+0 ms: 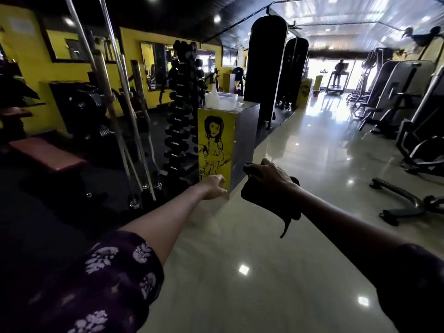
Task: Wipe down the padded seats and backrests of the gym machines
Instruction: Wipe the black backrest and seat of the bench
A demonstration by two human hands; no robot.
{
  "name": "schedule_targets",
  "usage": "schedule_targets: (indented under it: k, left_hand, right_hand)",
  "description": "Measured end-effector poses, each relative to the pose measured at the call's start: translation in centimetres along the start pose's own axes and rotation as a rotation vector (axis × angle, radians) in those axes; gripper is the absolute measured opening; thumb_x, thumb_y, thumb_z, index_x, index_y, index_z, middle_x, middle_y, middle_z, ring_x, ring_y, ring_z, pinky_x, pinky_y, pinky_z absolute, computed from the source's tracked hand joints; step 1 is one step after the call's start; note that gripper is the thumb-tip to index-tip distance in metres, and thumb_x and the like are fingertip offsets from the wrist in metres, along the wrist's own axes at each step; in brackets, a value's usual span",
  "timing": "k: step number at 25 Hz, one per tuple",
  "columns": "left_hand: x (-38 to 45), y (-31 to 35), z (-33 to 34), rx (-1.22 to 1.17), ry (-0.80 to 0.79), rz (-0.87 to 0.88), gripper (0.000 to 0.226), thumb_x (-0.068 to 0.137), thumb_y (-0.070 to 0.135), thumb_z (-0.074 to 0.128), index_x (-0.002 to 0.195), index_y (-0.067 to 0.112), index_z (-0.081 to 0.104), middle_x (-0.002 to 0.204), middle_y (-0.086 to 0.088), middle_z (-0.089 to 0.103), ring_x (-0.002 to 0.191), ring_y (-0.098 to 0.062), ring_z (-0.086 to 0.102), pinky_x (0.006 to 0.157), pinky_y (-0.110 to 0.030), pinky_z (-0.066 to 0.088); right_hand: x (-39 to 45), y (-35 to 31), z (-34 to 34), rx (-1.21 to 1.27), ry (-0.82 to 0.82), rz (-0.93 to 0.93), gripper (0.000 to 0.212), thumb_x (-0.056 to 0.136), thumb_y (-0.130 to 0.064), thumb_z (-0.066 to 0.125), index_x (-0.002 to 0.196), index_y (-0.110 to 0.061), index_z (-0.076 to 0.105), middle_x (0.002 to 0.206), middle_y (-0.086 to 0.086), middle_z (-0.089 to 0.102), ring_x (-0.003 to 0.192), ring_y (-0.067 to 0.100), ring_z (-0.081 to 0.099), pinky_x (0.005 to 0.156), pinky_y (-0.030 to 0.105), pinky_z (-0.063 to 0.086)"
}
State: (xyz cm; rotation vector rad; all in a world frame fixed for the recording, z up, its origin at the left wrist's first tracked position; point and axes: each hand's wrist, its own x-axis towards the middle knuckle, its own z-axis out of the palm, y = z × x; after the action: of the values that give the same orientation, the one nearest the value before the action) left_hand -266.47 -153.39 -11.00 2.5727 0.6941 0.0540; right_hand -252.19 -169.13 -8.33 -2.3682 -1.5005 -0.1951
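— Two hands out in front of me, and only one has work in it. My right hand [270,175] has its fingers curled over a dark cloth [269,200], bunched in the palm with a loose tail hanging below, so it's ready to press flat on a pad.

— And the other?

— My left hand [214,187] is loosely curled and, as far as I can see, holds nothing; the fingertips are turned away, so I can't say more. I'd guess it's kept free for the spray bottle [214,94] standing in the clear tub [222,100] on top of the yellow pillar [215,145] just ahead.

— Where's the padding?

— Nothing within reach yet. A red bench [45,153] sits well off to my left, and the grey machines [406,92] line the right wall across the shiny floor [264,260]. No wiping is under way; I judge I'm between stations.
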Motion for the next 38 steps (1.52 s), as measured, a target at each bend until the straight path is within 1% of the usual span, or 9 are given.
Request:
schedule_targets:
  k: [3, 7, 10, 13, 18, 21, 28, 34, 38]
  left_hand:
    - [9.6, -0.3, -2.1, 0.014, -0.002, -0.003, 0.046, 0.093, 0.024, 0.056, 0.135, 0.009, 0.043, 0.137, -0.011, 0.047, 0.119, -0.025, 0.049, 0.094, -0.033, 0.043]
    - [21.1, 0.2, -5.6, 0.031, 0.039, 0.025, 0.048, 0.093, 0.025, 0.055, 0.137, 0.010, 0.042, 0.140, -0.010, 0.046, 0.121, -0.026, 0.050, 0.096, -0.034, 0.044]
    - [29.2, 0.5, -5.9, 0.049, -0.012, 0.056, 0.047, 0.093, 0.027, 0.056, 0.136, 0.012, 0.043, 0.140, -0.008, 0.046, 0.123, -0.024, 0.048, 0.102, -0.039, 0.042]
    - [36.9, 0.2, -5.3, 0.068, -0.033, 0.066, 0.044, 0.093, 0.026, 0.056, 0.133, 0.009, 0.045, 0.138, -0.009, 0.048, 0.123, -0.024, 0.048, 0.102, -0.038, 0.042]
    - [49.7, -0.8, -5.8, 0.074, -0.024, 0.022, 0.045, 0.095, 0.022, 0.054, 0.136, 0.009, 0.042, 0.143, -0.010, 0.042, 0.128, -0.025, 0.043, 0.099, -0.032, 0.039]
    - [57.0, -1.0, -7.9, 0.044, 0.001, -0.027, 0.047, 0.096, 0.024, 0.052, 0.139, 0.010, 0.039, 0.145, -0.010, 0.039, 0.129, -0.026, 0.042, 0.098, -0.033, 0.039]
    - [71.9, -4.5, -10.6, -0.015, 0.063, -0.140, 0.047, 0.095, 0.025, 0.054, 0.138, 0.011, 0.040, 0.144, -0.010, 0.041, 0.128, -0.026, 0.044, 0.098, -0.033, 0.040]
    - [85.5, -8.9, -14.6, -0.013, 0.125, -0.143, 0.047, 0.095, 0.026, 0.055, 0.137, 0.010, 0.041, 0.141, -0.010, 0.044, 0.125, -0.026, 0.046, 0.096, -0.032, 0.041]
    - [94.6, -12.3, -20.4, -0.014, 0.179, -0.164, 0.047, 0.095, 0.024, 0.054, 0.137, 0.007, 0.042, 0.141, -0.011, 0.044, 0.125, -0.027, 0.046, 0.098, -0.033, 0.041]
  right_hand:
    - [8.5, 4.6, 1.4, -0.008, -0.014, 0.010, 0.037, 0.095, -0.047, 0.047, 0.132, -0.044, 0.050, 0.112, 0.008, 0.050, 0.108, 0.032, 0.054, 0.082, 0.032, 0.041]
    - [18.5, 9.7, 1.4, 0.002, 0.040, 0.029, 0.036, 0.094, -0.048, 0.049, 0.130, -0.043, 0.052, 0.113, 0.009, 0.050, 0.109, 0.032, 0.054, 0.086, 0.034, 0.043]
    - [24.5, 14.1, 2.5, 0.007, 0.038, 0.072, 0.037, 0.095, -0.047, 0.048, 0.131, -0.042, 0.052, 0.115, 0.009, 0.050, 0.110, 0.031, 0.054, 0.088, 0.034, 0.042]
    - [30.6, 19.1, 4.5, 0.026, 0.015, 0.101, 0.037, 0.095, -0.047, 0.048, 0.130, -0.040, 0.053, 0.116, 0.008, 0.050, 0.109, 0.029, 0.054, 0.086, 0.034, 0.041]
    - [42.0, 27.3, 7.9, 0.028, 0.000, 0.032, 0.038, 0.094, -0.046, 0.048, 0.131, -0.041, 0.052, 0.117, 0.009, 0.051, 0.109, 0.032, 0.056, 0.093, 0.039, 0.047]
    - [49.8, 31.6, 8.2, 0.040, -0.037, -0.018, 0.037, 0.094, -0.045, 0.048, 0.131, -0.041, 0.052, 0.115, 0.009, 0.051, 0.108, 0.032, 0.056, 0.091, 0.041, 0.047]
    - [65.9, 36.8, 10.8, 0.053, -0.055, -0.095, 0.038, 0.095, -0.041, 0.049, 0.134, -0.041, 0.049, 0.100, 0.004, 0.042, 0.105, 0.030, 0.054, 0.083, 0.035, 0.043]
    - [81.4, 41.2, 15.2, 0.052, -0.035, -0.160, 0.038, 0.094, -0.040, 0.052, 0.132, -0.039, 0.052, 0.118, 0.009, 0.049, 0.111, 0.029, 0.054, 0.088, 0.037, 0.045]
    - [93.3, 42.3, 14.4, 0.034, -0.008, -0.196, 0.039, 0.094, -0.040, 0.051, 0.133, -0.038, 0.052, 0.116, 0.012, 0.051, 0.109, 0.034, 0.055, 0.092, 0.040, 0.045]
